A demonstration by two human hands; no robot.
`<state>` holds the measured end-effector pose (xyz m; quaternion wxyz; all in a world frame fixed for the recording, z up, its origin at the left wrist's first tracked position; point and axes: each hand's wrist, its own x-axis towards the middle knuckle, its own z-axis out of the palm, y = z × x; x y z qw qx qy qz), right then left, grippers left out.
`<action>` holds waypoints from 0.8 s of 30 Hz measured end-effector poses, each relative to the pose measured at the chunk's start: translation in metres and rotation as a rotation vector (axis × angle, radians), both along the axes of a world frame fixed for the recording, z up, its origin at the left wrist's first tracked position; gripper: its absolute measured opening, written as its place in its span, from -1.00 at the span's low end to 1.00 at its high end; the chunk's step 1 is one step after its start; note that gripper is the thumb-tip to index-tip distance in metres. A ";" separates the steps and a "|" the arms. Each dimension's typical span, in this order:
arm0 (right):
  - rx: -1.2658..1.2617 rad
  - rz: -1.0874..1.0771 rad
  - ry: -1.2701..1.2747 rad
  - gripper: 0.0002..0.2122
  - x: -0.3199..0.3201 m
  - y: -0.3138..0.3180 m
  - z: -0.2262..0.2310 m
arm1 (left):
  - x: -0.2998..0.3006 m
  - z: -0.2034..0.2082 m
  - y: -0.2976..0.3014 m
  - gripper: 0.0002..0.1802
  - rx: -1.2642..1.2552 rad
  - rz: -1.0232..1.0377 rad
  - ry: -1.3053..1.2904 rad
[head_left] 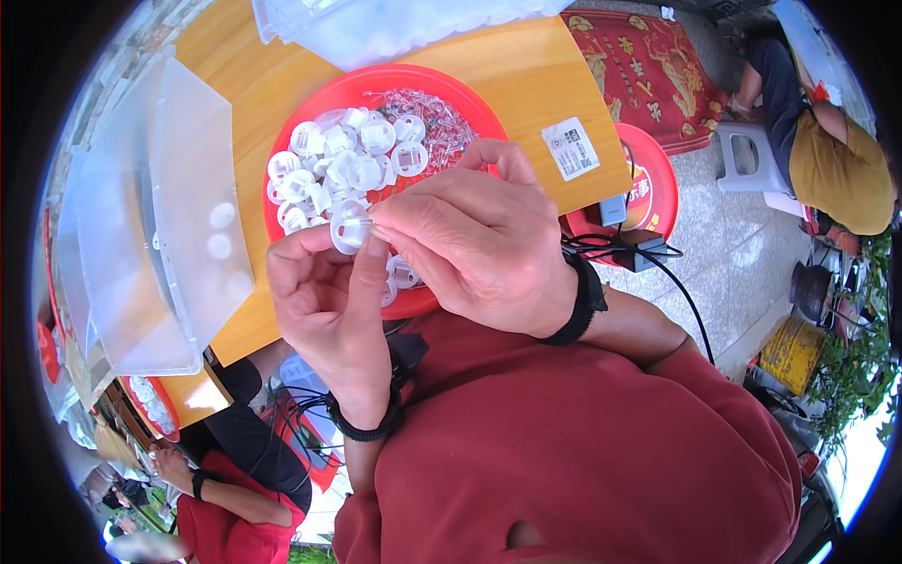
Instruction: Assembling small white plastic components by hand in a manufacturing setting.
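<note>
My left hand (329,301) pinches a small white round plastic piece (349,230) between thumb and fingers, just above the near rim of a red round tray (376,86). My right hand (474,235) comes in from the right, its fingertips closed against the same piece; whether it grips something tiny there is hidden. The tray holds a heap of several white plastic pieces (343,160) and a scatter of thin small parts (442,122) at its far side. Both wrists wear black bands.
The tray rests on a wooden table (526,75). A clear plastic box (155,216) stands at the left, another clear container (376,23) at the far edge. Black cables (658,254) and a red stool (648,183) lie right. Other people sit at the far right and lower left.
</note>
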<state>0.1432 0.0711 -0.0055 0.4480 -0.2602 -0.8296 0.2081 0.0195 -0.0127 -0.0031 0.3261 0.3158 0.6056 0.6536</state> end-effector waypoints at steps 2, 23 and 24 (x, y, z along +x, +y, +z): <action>-0.040 0.043 -0.014 -0.81 0.000 0.001 0.001 | 0.003 0.002 0.000 -0.68 -0.021 0.021 0.065; -0.695 0.502 0.250 -0.74 0.009 0.025 0.001 | 0.006 -0.002 -0.009 -0.64 0.012 -0.025 0.245; -0.673 0.513 0.239 -0.74 0.010 0.026 0.000 | 0.006 -0.003 -0.009 -0.65 0.027 -0.025 0.284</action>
